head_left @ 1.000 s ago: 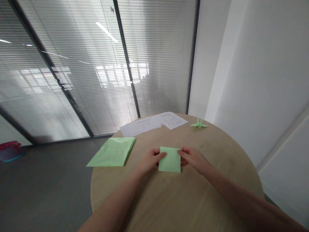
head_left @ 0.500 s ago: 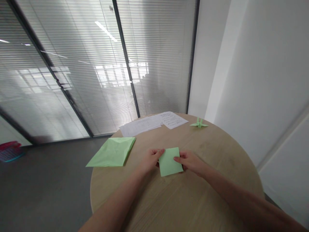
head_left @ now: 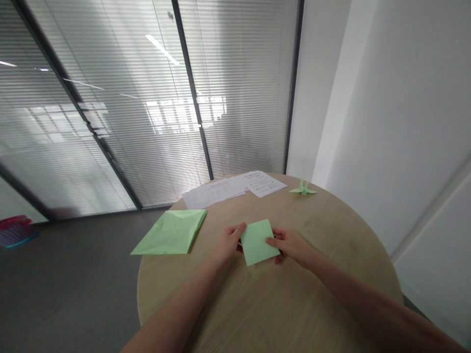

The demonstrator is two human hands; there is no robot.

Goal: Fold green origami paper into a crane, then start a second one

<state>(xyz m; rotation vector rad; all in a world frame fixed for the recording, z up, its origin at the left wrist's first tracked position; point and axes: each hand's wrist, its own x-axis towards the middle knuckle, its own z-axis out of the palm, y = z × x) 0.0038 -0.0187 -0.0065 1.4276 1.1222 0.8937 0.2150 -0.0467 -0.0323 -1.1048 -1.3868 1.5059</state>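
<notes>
A small folded square of light green paper [head_left: 258,240] is held just above the round wooden table [head_left: 279,304], tilted a little clockwise. My left hand [head_left: 228,242] pinches its left edge near the top corner. My right hand [head_left: 290,245] grips its right edge, thumb on top and fingers underneath. Both hands are closed on the paper.
A stack of larger green sheets [head_left: 171,232] overhangs the table's left edge. White printed papers [head_left: 233,187] lie at the far side, and a small folded green paper crane [head_left: 303,189] sits to their right. Glass walls with blinds stand behind; a white wall is on the right.
The green square has turned clockwise and lifted slightly off the table. My right thumb has moved onto its right face; my left hand has shifted up to its upper left corner.
</notes>
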